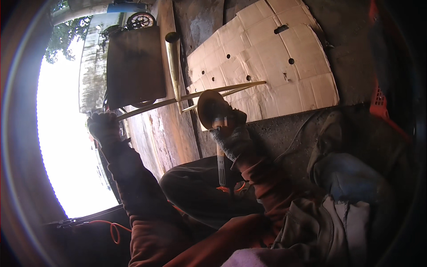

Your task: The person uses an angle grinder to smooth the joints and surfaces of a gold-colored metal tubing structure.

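Note:
In my gloved right hand (233,139) is an angle grinder (221,167), its fingers closed round the tool near the head. The grinder's round disc (209,107) faces up and lies close to the metal frame (153,106); whether they touch I cannot tell. The frame is made of long, dull gold bars, with a thicker tube (172,62) crossing them and pointing away from me. My left hand (104,127), also gloved, is closed round the near-left end of the long bar. Its fingertips are partly lost in shadow.
A large flattened cardboard sheet (307,86) with several holes lies under the frame's right end. Beyond my left hand stands a dark panel (133,66) with a wheel (141,20) behind it. A red plastic crate (379,104) is at the right, and an orange cable (114,233) at lower left.

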The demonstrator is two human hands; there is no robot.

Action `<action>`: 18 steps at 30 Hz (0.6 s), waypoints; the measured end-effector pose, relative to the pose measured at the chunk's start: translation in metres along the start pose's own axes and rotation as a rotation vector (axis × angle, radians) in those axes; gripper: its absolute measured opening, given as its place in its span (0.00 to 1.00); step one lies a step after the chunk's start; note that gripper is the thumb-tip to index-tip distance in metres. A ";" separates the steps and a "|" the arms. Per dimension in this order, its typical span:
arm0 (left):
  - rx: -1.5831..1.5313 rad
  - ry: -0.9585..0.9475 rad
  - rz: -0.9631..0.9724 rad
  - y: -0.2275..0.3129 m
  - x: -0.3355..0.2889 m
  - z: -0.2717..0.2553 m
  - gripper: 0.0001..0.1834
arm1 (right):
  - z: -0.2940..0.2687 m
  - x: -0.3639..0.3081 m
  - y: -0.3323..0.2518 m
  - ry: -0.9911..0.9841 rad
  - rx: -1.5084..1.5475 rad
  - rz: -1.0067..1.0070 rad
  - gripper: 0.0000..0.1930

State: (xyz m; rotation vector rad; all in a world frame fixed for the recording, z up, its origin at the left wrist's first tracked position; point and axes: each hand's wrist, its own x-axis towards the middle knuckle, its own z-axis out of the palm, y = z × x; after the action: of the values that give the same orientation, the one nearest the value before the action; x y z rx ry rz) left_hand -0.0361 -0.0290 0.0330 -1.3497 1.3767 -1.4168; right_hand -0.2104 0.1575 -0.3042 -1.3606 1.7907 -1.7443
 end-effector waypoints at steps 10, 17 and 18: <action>0.147 0.237 0.096 0.000 -0.013 -0.006 0.08 | -0.010 0.011 0.037 -0.027 0.967 0.845 0.36; 3.156 0.268 0.314 0.005 -0.010 0.037 0.25 | -0.003 0.016 0.006 -0.122 -0.204 0.057 0.36; 3.141 0.184 0.789 0.016 -0.013 0.032 0.26 | -0.003 0.013 0.013 -0.087 -0.068 0.161 0.35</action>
State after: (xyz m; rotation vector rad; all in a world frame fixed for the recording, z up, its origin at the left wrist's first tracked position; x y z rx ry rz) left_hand -0.0053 -0.0257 0.0108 1.2605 -0.9583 -1.0010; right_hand -0.2250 0.1468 -0.3099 -1.2589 1.8705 -1.5319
